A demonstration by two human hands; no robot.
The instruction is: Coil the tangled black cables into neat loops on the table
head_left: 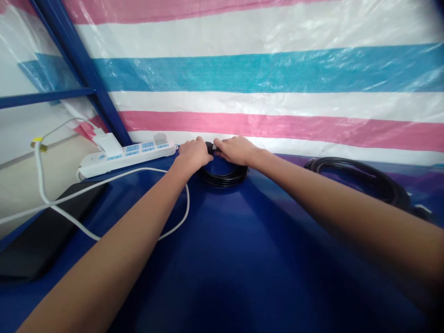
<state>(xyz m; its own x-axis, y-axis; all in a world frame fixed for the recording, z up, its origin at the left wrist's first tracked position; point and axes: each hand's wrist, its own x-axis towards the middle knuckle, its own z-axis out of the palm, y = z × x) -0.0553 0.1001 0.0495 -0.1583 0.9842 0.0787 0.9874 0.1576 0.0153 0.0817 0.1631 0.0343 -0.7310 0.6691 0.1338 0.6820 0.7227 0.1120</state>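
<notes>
The left hand (194, 153) and the right hand (237, 149) are reaching to the back edge of the blue worktop (222, 259), a bit left of the middle. Both are holding the black cable (225, 180). The left hand is pinching a dark plug end (210, 148) of it between thumb and fingers. The right hand is pinching close beside that, where a small pale bit is showing. Some fingertips are hiding. The rest of the cable is lying in a round loop on the worktop, just under the right hand.

Left of the hands, a white power strip (138, 160) is lying near the back left corner. A white charger (111, 144) is sitting in its far left end, and a see-through grey plug (160, 138) is sitting near the other end. A white cord (187, 203) is curving over the worktop and passing behind the left arm. A flat black thing (48, 231) is lying by the left edge, under the cord. Over on the right, another black coil (360, 167) is resting by the back edge. A striped sheet (243, 74) is hanging behind everything, and a blue frame (81, 69) is standing at the back left corner.
</notes>
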